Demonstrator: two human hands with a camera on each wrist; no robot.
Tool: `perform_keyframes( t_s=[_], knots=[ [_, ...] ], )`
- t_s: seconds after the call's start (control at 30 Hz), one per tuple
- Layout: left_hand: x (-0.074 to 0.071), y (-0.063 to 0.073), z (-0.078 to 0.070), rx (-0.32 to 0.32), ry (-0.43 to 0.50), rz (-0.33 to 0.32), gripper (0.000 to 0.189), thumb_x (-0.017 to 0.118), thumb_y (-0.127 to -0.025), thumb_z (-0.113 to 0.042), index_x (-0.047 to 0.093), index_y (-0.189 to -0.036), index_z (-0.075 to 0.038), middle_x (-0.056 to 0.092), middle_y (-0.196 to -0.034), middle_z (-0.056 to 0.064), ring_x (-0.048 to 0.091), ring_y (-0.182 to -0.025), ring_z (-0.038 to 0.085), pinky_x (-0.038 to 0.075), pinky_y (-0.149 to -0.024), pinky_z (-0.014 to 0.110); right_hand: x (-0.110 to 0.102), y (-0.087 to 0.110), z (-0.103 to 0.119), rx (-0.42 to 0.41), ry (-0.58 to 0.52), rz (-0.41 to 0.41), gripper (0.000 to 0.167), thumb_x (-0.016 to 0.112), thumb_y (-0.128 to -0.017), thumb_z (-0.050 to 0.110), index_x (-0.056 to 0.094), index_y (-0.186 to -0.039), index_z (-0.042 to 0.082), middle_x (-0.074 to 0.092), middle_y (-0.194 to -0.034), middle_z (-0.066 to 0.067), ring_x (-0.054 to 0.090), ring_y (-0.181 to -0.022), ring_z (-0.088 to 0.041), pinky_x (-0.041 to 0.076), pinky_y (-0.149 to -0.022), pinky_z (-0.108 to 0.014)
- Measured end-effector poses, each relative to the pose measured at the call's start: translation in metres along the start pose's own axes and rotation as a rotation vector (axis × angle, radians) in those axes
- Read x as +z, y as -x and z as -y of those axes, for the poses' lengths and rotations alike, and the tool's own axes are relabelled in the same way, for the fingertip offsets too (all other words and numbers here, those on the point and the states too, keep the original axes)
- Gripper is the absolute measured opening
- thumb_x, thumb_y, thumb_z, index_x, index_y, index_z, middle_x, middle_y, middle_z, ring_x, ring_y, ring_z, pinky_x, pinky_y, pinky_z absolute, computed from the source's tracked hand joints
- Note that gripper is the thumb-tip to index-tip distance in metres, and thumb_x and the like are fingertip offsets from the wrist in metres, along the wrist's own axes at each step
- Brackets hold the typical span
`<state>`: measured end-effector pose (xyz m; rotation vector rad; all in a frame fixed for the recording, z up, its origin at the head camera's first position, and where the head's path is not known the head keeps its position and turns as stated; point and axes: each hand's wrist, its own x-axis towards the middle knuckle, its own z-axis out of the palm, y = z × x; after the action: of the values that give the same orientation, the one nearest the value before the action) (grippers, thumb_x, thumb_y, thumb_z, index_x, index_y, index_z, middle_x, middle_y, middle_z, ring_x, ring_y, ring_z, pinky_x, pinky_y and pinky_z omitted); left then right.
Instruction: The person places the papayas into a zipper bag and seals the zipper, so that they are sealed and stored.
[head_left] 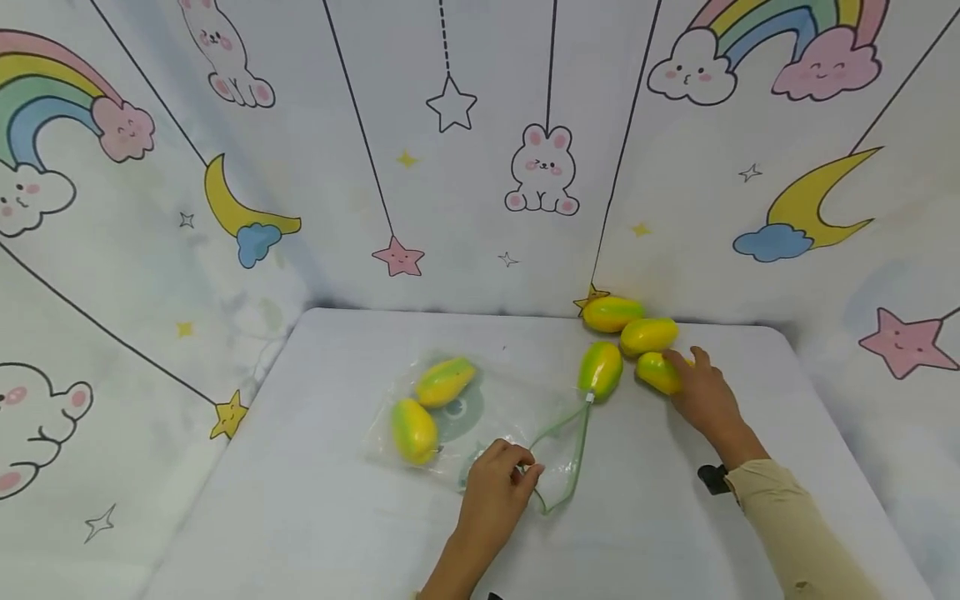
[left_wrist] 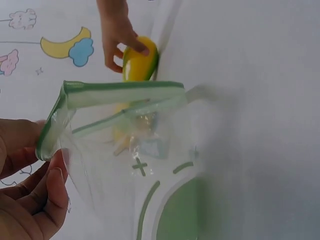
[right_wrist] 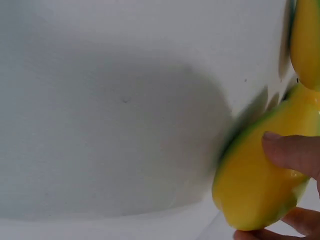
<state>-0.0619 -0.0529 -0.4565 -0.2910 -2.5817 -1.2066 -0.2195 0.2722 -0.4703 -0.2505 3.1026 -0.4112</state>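
A clear zip bag (head_left: 517, 410) with a green-edged mouth lies flat on the table, its mouth held apart toward the right. Thumb and fingers of my left hand (head_left: 498, 492) pinch the near edge of that mouth; the left wrist view shows the green zip strip (left_wrist: 125, 87) standing up from it. Inside the bag are two yellow-green mangoes, an upper mango (head_left: 446, 382) and a lower mango (head_left: 414, 431). My right hand (head_left: 705, 396) grips another mango (right_wrist: 260, 170), thumb on top and fingers beneath. One more mango (head_left: 601, 369) sits against the far corner of the bag's mouth.
Two other mangoes lie at the table's back edge, a middle mango (head_left: 649, 336) beside the gripped one and a far mango (head_left: 612, 314) against the patterned backdrop (head_left: 465, 192). The white table (head_left: 315, 500) extends to the left and front.
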Motion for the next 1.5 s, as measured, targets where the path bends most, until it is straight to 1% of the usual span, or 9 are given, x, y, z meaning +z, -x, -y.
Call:
perform_keyframes(
  t_s=[0.1,0.17,0.27,0.5,0.63,0.8,1.07,1.27,1.5],
  knots=[
    [0.0,0.001,0.0,0.004,0.015,0.002,0.011,0.079,-0.081,-0.007,0.068,-0.083,-0.01,0.056,-0.078,-0.002,0.052,-0.067,0.0,0.049,-0.06,0.014,0.003,0.001,0.001,-0.008,0.017,0.006,0.063,0.063,-0.088,0.004,0.036,-0.145,0.009,0.04,-0.126,-0.045,0.059,-0.079,-0.052,0.052,-0.071,-0.062],
    [0.001,0.002,0.001,0.0,0.026,0.004,0.011,0.078,-0.081,-0.004,0.068,-0.084,-0.009,0.056,-0.079,-0.002,0.053,-0.068,0.0,0.05,-0.061,0.014,0.003,0.004,0.0,-0.003,0.008,0.022,0.068,0.062,-0.09,0.004,0.03,-0.15,0.013,0.041,-0.12,-0.047,0.058,-0.067,-0.044,0.053,-0.063,-0.057],
    [0.002,0.003,0.004,0.001,0.04,-0.007,0.01,0.077,-0.081,-0.001,0.069,-0.085,-0.008,0.06,-0.08,-0.001,0.058,-0.068,0.002,0.051,-0.062,0.014,0.004,0.008,-0.002,0.005,-0.023,0.049,0.073,0.06,-0.092,0.003,0.025,-0.154,0.017,0.038,-0.117,-0.049,0.055,-0.059,-0.037,0.053,-0.056,-0.05],
    [0.004,0.003,0.003,0.019,0.082,-0.036,0.009,0.073,-0.083,0.003,0.073,-0.088,-0.003,0.065,-0.083,0.002,0.064,-0.069,0.006,0.052,-0.061,0.014,-0.002,0.006,0.003,0.072,-0.074,0.072,0.069,0.055,-0.09,0.0,0.026,-0.15,0.014,0.039,-0.108,-0.046,0.054,-0.063,-0.039,0.05,-0.054,-0.049],
    [0.005,0.004,0.003,0.006,0.114,-0.039,0.012,0.072,-0.083,0.005,0.072,-0.091,-0.003,0.065,-0.085,0.003,0.064,-0.07,0.006,0.053,-0.062,0.015,-0.003,0.003,0.007,0.096,-0.067,0.086,0.069,0.054,-0.088,-0.002,0.024,-0.149,0.012,0.04,-0.104,-0.044,0.053,-0.061,-0.036,0.048,-0.052,-0.045],
    [0.004,0.002,0.005,-0.033,0.147,-0.005,0.016,0.07,-0.085,0.005,0.071,-0.099,-0.003,0.064,-0.092,0.005,0.066,-0.077,0.008,0.055,-0.068,0.015,-0.004,0.003,0.005,0.1,-0.061,0.057,0.071,0.054,-0.087,-0.005,0.021,-0.147,0.01,0.041,-0.1,-0.043,0.052,-0.057,-0.035,0.046,-0.048,-0.041],
    [-0.009,-0.003,0.011,-0.102,0.212,-0.069,0.021,0.071,-0.083,0.007,0.071,-0.102,-0.003,0.066,-0.096,0.009,0.068,-0.08,0.013,0.057,-0.071,0.018,-0.001,0.001,0.005,0.134,-0.096,0.072,0.072,0.055,-0.088,-0.003,0.018,-0.149,0.011,0.04,-0.101,-0.043,0.053,-0.062,-0.038,0.048,-0.053,-0.046],
    [-0.007,0.001,0.014,-0.095,0.22,-0.061,0.021,0.069,-0.084,0.01,0.071,-0.101,-0.003,0.065,-0.097,0.01,0.069,-0.083,0.017,0.057,-0.072,0.018,0.004,0.001,0.006,0.152,-0.088,0.061,0.067,0.054,-0.091,0.002,0.02,-0.149,0.011,0.041,-0.101,-0.042,0.053,-0.065,-0.04,0.049,-0.056,-0.049],
    [-0.004,0.001,0.016,-0.06,0.227,-0.092,0.021,0.07,-0.083,0.011,0.071,-0.099,-0.003,0.065,-0.095,0.011,0.069,-0.08,0.016,0.057,-0.07,0.018,0.004,0.002,0.005,0.153,-0.091,0.025,0.067,0.055,-0.089,0.004,0.021,-0.147,0.008,0.044,-0.098,-0.04,0.054,-0.066,-0.042,0.049,-0.057,-0.052]
  ],
)
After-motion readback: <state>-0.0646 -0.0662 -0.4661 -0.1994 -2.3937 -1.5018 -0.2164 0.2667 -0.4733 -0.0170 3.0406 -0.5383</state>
